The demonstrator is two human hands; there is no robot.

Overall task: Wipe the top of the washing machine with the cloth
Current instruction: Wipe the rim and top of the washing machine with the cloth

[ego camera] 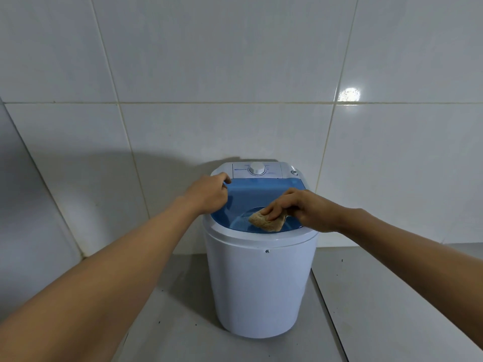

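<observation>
One small white plastic washing machine [261,286] with a translucent blue lid [261,190] is standing on the grey floor [183,309] by the tiled wall's corner. The left hand [209,193] is curling loosely on the lid's far left edge, gripping nothing else. The right hand [304,207] is pinching one crumpled tan cloth [266,222] against the lid's near right part. Pressing hard could, I judge, tilt the light tub (or flex the lid).
</observation>
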